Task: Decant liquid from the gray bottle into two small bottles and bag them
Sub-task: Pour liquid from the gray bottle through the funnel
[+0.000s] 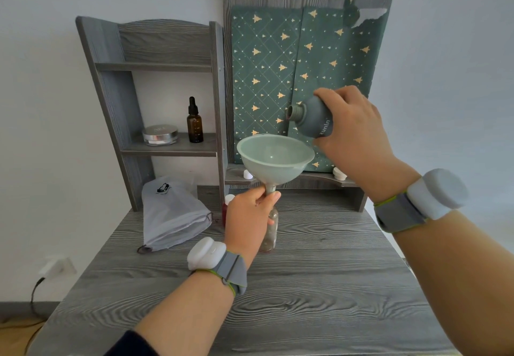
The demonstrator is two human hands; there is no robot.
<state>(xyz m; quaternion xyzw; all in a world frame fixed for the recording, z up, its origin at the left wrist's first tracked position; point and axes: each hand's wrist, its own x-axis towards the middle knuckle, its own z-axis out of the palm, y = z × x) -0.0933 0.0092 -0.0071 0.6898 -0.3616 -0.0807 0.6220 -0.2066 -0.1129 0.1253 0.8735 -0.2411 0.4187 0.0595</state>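
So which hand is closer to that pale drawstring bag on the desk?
Left. The left hand pinches the funnel by its stem just right of the bag; the right hand holds the gray bottle higher up, farther right.

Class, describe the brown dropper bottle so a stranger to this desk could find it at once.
Start at the grey wooden shelf unit at the back left of the desk. On its lower shelf, right of a flat round silver tin, stands the dropper bottle: upright, brown glass, black top, the only tall thing there.
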